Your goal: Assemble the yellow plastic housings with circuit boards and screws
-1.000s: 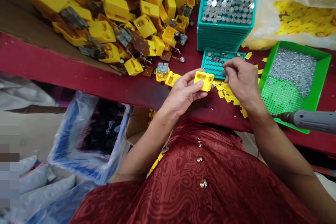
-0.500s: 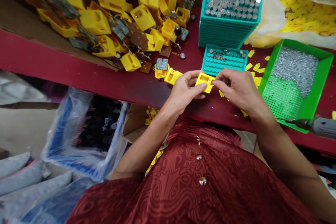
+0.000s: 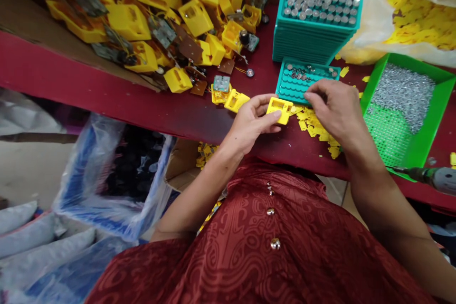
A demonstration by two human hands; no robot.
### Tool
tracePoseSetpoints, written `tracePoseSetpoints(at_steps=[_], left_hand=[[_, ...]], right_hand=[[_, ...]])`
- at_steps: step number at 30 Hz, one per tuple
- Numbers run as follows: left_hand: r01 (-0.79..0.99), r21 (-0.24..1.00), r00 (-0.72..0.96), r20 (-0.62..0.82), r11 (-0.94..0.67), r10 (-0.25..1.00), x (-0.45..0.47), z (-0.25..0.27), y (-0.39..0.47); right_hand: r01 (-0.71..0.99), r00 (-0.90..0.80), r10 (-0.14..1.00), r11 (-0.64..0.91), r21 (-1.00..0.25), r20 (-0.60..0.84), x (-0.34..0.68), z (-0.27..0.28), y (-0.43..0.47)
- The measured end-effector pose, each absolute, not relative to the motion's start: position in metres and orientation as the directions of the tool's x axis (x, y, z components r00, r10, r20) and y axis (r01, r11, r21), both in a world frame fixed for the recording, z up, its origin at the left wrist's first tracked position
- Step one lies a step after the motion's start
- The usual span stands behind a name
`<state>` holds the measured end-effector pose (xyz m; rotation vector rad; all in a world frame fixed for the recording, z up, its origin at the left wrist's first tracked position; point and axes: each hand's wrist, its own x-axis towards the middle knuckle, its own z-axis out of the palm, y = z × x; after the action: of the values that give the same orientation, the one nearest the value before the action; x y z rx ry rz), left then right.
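Note:
My left hand (image 3: 249,123) grips a small yellow plastic housing (image 3: 280,110) with a rectangular opening, thumb on its face. To the right, my right hand (image 3: 333,104) has thumb and forefinger pinched together over the front edge of a teal tray (image 3: 285,83); whether anything is between the fingertips I cannot make out. Several round metal discs (image 3: 299,75) lie in the tray's back rows. Beneath and beside my right hand are loose flat yellow pieces (image 3: 313,126). Left of my left hand sits another yellow housing (image 3: 236,101), beside one with a grey part (image 3: 221,83) on it.
A tall stack of teal trays (image 3: 309,40) filled with discs stands behind. At right are a green basket (image 3: 409,147) of small metal screws, a power screwdriver (image 3: 440,178) and a plastic bag (image 3: 374,9) of yellow pieces. Wired yellow housings (image 3: 130,21) pile up at left.
My right hand has moved off the yellow housing, right and slightly up to the teal tray, uncovering the loose yellow pieces. My left hand keeps holding the housing in nearly the same place.

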<state>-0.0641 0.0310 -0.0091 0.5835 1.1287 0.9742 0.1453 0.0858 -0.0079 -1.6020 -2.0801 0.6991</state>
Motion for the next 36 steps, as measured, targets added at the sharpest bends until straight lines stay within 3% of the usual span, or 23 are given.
tracePoseSetpoints(at_steps=[6, 13, 19, 24, 31, 36], left_hand=[[-0.418, 0.734, 0.115, -0.541, 0.535, 0.833, -0.062, -0.007, 0.032], [-0.473, 0.653, 0.179, -0.585, 0.591, 0.791, -0.067, -0.009, 0.031], [-0.518, 0.565, 0.348, -0.546, 0.642, 0.762, -0.071, -0.012, 0.031], [-0.534, 0.589, 0.345, -0.504, 0.607, 0.792, -0.075, -0.017, 0.03], [-0.391, 0.71, 0.354, -0.471, 0.585, 0.808, -0.084, -0.02, 0.029], [-0.525, 0.6, 0.355, -0.489, 0.603, 0.796, -0.083, -0.016, 0.028]], right_hand=[[0.782, -0.233, 0.972, 0.174, -0.598, -0.022, 0.151, -0.024, 0.109], [0.699, -0.19, 0.981, 0.12, -0.705, -0.022, 0.137, -0.01, 0.101], [0.571, -0.007, 0.997, -0.061, -0.819, -0.079, 0.136, -0.016, 0.098], [0.54, -0.007, 0.999, -0.035, -0.841, -0.047, 0.137, -0.018, 0.096], [0.452, 0.02, 0.994, -0.101, -0.887, -0.103, 0.133, -0.016, 0.092], [0.421, 0.053, 0.99, -0.141, -0.896, -0.131, 0.131, -0.014, 0.092]])
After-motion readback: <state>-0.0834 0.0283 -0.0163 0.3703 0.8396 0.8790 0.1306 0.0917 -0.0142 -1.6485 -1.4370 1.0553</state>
